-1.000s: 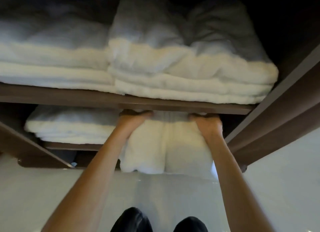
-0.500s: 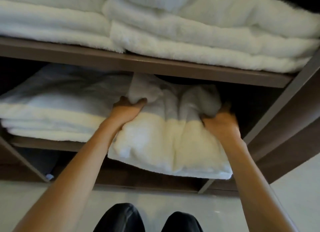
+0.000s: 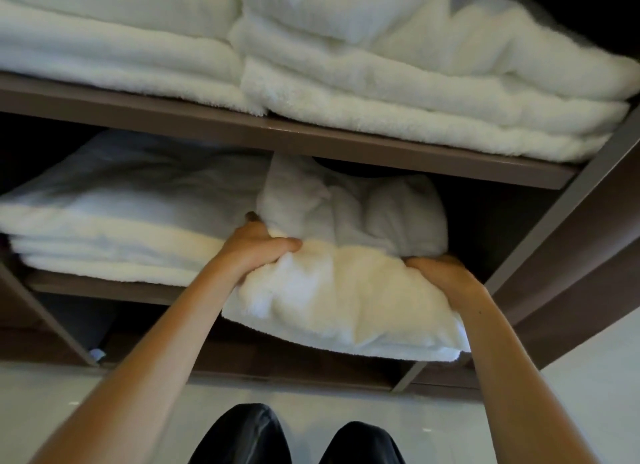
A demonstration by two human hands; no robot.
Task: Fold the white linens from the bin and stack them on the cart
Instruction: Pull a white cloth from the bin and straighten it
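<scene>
Cart (image 3: 571, 221) framework filled the view, brown and tiered, and its upper shelf (image 3: 311, 134) was well loaded. It carried 2 piles of folded white towels, the left pile (image 3: 114, 58) and the right pile (image 3: 415, 92), touching side by side. Below, on the middle shelf (image 3: 104, 287), a lower stack (image 3: 114, 228) lay to the left, and the gap just beside it was where the action was.

The folded towel (image 3: 346, 300) sat partway into that gap. Its far part was bunched in shadow under the upper shelf, and its near part hung out past the shelf's front edge and sagged.

By my reading this was the placing step, and a good finish called for a level push. That meant lifting the near edge to take out the sag, then sliding the bundle straight back alongside the lower stack. The bunched far folds needed flattening so they did not ruck against the shelf above. Too hard a shove could open the fold, and drifting left could drag the neighbour askew.

Left hand (image 3: 256, 252) gripped the towel's left side, with the thumb laid over the top and the fingers (image 3: 251, 218) dug into the pile beyond it, clamped on cloth. Right hand (image 3: 443, 273) held the right side. Its fingers were out of sight in the cloth, so I could not tell their spread, but the hand was plainly closed on the towel.
</scene>
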